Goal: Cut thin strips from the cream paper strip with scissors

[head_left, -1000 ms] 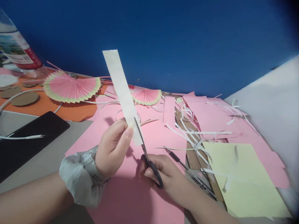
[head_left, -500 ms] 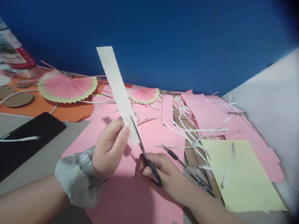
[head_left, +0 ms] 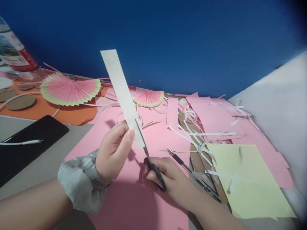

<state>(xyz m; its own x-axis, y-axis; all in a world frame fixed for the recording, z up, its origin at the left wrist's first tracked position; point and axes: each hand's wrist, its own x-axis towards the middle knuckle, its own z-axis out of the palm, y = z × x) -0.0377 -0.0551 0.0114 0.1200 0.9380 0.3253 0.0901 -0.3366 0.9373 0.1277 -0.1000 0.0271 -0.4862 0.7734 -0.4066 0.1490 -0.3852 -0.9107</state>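
Note:
My left hand (head_left: 114, 150) pinches a long pale strip of paper (head_left: 120, 88) near its lower end, the strip leaning up and to the left. In my right hand (head_left: 165, 175) is a pair of scissors (head_left: 157, 174) with black handles, my fingers in the loops. The blades lie along the right edge of the strip's lower part, close to my left thumb. Whether they are parted around the paper I cannot tell. Below both hands lies a large pink sheet (head_left: 141, 198).
Two pleated pink fans with yellow-green rims, a bigger fan (head_left: 70, 91) and a smaller fan (head_left: 150, 98), lie behind. A black phone (head_left: 35, 140) and a bottle (head_left: 18, 52) are left. A pen (head_left: 177, 158), white paper scraps (head_left: 192, 127) and a yellow-green sheet (head_left: 249, 182) lie right.
The whole view has shifted very slightly. Both hands, the strip and the scissors keep nearly the same places relative to each other.

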